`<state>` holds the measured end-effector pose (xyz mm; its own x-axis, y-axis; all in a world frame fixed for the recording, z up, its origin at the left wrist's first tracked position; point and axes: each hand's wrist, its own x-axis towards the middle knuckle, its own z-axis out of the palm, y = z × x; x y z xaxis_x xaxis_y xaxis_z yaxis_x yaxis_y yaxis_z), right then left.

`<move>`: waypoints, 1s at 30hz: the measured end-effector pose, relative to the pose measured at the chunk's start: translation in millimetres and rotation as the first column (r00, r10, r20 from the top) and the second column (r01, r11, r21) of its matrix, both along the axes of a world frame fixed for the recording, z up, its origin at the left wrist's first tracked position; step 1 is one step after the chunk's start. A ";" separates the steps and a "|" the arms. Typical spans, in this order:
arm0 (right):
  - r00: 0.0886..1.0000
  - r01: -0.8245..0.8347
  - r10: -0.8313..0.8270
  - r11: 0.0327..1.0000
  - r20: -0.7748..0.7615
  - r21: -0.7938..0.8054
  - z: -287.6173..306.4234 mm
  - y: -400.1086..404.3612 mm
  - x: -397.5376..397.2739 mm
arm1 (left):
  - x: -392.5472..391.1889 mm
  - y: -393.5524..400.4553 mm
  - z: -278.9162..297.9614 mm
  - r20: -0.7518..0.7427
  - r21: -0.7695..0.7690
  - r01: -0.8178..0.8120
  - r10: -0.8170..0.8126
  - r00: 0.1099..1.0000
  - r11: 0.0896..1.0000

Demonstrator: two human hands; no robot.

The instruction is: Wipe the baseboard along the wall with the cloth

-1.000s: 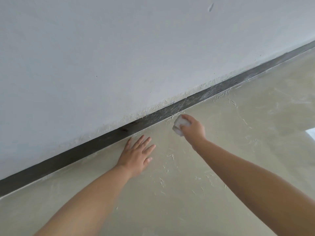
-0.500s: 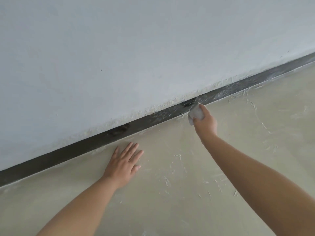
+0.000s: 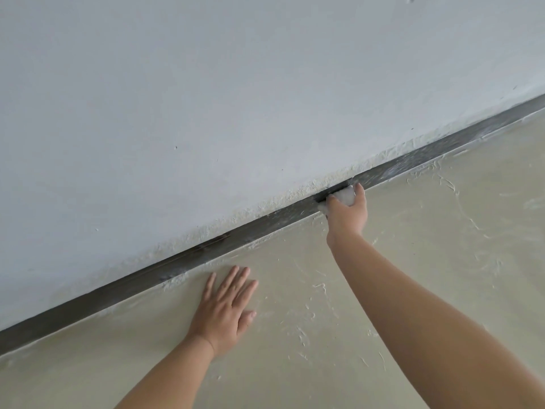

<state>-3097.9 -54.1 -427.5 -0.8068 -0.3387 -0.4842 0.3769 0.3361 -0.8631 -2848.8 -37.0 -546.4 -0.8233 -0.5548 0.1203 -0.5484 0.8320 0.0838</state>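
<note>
Wall (image 3: 206,98) is filling the top & left, white w/ a rough, crumbly lower edge. Baseboard (image 3: 124,287) is running as a dark strip diagonally from lower left up to upper right, betw. wall & floor (image 3: 442,261); it's looking streaked w/ pale marks toward the right. Floor is beige w/ white scratchy flecks.

Left hand (image 3: 225,312) is lying flat on the floor, palm down, fingers spread & straight, holding nothing, just below the baseboard but apart from it.

Further right, right hand (image 3: 348,214) is reaching fwd w/ arm extended, fingers curled & clamped around the cloth (image 3: 343,197), a small white wad. Cloth is pressing against the baseboard face, approx. mid-strip, w/ its lower bit near the floor seam. Thumb is sticking up on the right side of the cloth. A darker patch of baseboard is showing just left of the cloth.
</note>
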 end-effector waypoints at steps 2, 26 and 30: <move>1.000 -0.002 0.003 1.000 -0.012 0.016 -0.4 -1.7 -0.1 | -0.9 -0.1 -0.4 -0.003 -0.006 0.001 -0.001 1.000 1.000; 0.986 -0.105 0.114 0.991 -0.121 0.078 -3.0 -4.8 22.9 | -2.7 -0.3 6.0 0.043 0.042 -0.019 0.017 0.999 0.999; 0.990 -0.143 0.144 0.983 0.000 0.115 -6.0 -5.1 23.7 | -2.6 -0.7 4.6 0.016 0.062 -0.017 0.017 1.000 0.998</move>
<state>-3074.3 -59.2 -433.5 -0.7577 -0.3942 -0.5201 0.3109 0.4826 -0.8188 -2851.4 -37.7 -541.8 -0.8151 -0.5747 0.0724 -0.5641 0.8160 0.1263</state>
